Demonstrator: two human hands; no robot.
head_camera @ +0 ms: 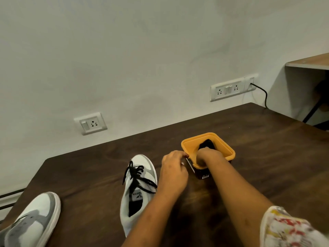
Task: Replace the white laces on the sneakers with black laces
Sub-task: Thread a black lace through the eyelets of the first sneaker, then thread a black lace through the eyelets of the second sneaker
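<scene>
A white-and-grey sneaker [140, 198] stands in the middle of the dark wooden table [267, 148], toe pointing away, threaded with loose black laces [138, 175]. A second white-and-grey sneaker [35, 218] lies at the near left corner; its lacing is not clear. A yellow-rimmed box [226, 147] sits right of the middle sneaker with a black lace bundle [207, 143] inside. My right hand [209, 155] reaches into the box, fingers curled down onto the bundle. My left hand [173, 168] pinches the box's near-left rim.
The table butts against a white wall with a socket plate [90, 123] on the left and a wider switch plate [231, 89] with a black cable [265, 97] on the right. A lighter wooden desk [309, 62] stands at the far right.
</scene>
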